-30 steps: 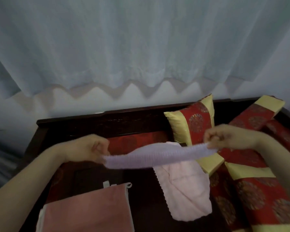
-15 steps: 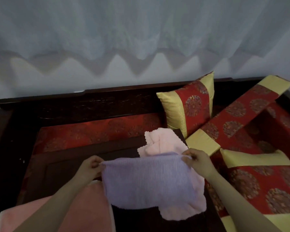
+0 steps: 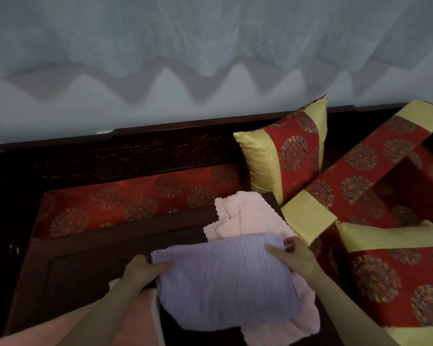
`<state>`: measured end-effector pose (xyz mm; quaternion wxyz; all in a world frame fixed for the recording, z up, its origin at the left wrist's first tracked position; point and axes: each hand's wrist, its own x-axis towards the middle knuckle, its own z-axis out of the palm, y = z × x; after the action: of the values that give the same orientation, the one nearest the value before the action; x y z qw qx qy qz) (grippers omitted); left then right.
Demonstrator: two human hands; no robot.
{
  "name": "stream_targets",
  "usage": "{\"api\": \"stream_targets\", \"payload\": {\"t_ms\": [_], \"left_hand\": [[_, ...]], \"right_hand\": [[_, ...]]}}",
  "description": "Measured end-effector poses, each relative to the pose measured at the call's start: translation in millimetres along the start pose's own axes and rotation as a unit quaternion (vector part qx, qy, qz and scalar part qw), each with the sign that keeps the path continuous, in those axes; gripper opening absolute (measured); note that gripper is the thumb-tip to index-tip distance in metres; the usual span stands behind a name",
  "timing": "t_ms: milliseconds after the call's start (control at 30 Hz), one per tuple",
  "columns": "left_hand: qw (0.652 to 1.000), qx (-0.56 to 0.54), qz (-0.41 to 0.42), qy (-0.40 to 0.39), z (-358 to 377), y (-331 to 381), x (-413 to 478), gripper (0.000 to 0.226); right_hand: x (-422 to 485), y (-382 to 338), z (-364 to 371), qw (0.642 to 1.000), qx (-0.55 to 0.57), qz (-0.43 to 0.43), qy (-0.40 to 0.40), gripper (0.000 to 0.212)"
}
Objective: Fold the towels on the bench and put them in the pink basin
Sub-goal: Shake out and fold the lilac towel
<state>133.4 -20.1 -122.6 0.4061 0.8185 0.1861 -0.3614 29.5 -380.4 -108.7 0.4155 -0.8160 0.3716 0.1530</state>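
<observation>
Head view, single frame. A purple ribbed towel (image 3: pixel 225 280) lies spread over the dark wooden table (image 3: pixel 90 265), near the lower centre of the frame. Its lower edge hangs slightly ragged over the dark wood.

Left hand (image 3: pixel 143 270): at the towel's upper left corner, thumb on top of the cloth, fingers curled under the edge; pinched closed on that corner.

Right hand (image 3: pixel 293 255): at the towel's upper right corner, fingers laid on top of the cloth, thumb at the edge; closed on that corner as well. Both forearms enter from the bottom of the frame.

A pale pink towel (image 3: pixel 245 216) lies crumpled under and behind the purple one; its bunched top shows above the purple towel's far edge, and a further part shows at lower right, below the right forearm. The two towels touch and overlap.

A salmon-pink towel (image 3: pixel 133 323) sits at the lower left, partly hidden by the left forearm, with a white edge along its right side. Whether it is folded I cannot tell.

Behind the table: a red patterned seat cushion (image 3: pixel 135 198) and the dark carved backrest (image 3: pixel 135 156). To the right, a red and gold pillow (image 3: pixel 290 151) stands upright; more red and gold cushions (image 3: pixel 385 270) lie beside it. A pale curtain (image 3: pixel 210 41) fills the top. The pink basin is not in the frame.
</observation>
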Motion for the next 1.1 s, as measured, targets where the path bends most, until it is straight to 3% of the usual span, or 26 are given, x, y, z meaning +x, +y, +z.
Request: {"api": "stream_targets", "payload": {"t_ms": [133,200,300,367,433,533,633,700,833,967,1100], "left_hand": [[0.995,-0.034,-0.031,-0.090,5.8,12.9,-6.7,0.052],[0.993,-0.066,-0.015,-0.100,11.8,20.3,-11.6,0.051],[0.982,-0.138,0.070,-0.104,20.1,33.1,-28.3,0.039],[0.973,-0.154,0.150,-0.089,23.0,40.1,-41.9,0.031],[0.963,-0.143,0.224,-0.055,23.4,44.3,-54.1,0.038],[0.947,-0.158,0.276,0.042,11.5,49.3,-72.4,0.049],[0.930,-0.174,0.295,0.133,-19.6,51.5,-94.7,0.045],[0.925,-0.200,0.293,0.136,-46.8,48.5,-111.8,0.036],[0.926,-0.241,0.257,0.134,-116.6,4.8,-155.5,0.025],[0.930,-0.219,0.200,0.215,-168.5,-78.9,-194.9,0.048],[0.923,-0.214,0.139,0.287,-186.4,-162.0,-209.5,0.046]], "right_hand": [[-14.7,5.3,2.9,0.997,0.003,0.006,-0.081,0.044],[-17.9,5.8,6.2,0.998,0.001,-0.017,-0.058,0.035],[-22.9,3.7,8.2,0.995,-0.017,-0.094,0.039,0.026],[-32.6,-0.2,6.3,0.981,-0.013,-0.147,0.124,0.021],[-46.0,-8.1,2.5,0.966,0.004,-0.187,0.179,0.018],[-69.4,-29.5,-5.2,0.950,0.080,-0.219,0.208,0.018],[-95.3,-59.8,-7.7,0.937,0.104,-0.257,0.212,0.016],[-113.0,-82.3,-5.1,0.936,0.126,-0.272,0.186,0.014],[-154.0,-122.8,20.7,0.951,0.193,-0.238,0.048,0.019],[-196.4,-133.4,86.5,0.955,0.192,-0.218,-0.057,0.014],[-222.5,-125.1,167.9,0.963,0.152,-0.176,-0.136,0.022]]}}
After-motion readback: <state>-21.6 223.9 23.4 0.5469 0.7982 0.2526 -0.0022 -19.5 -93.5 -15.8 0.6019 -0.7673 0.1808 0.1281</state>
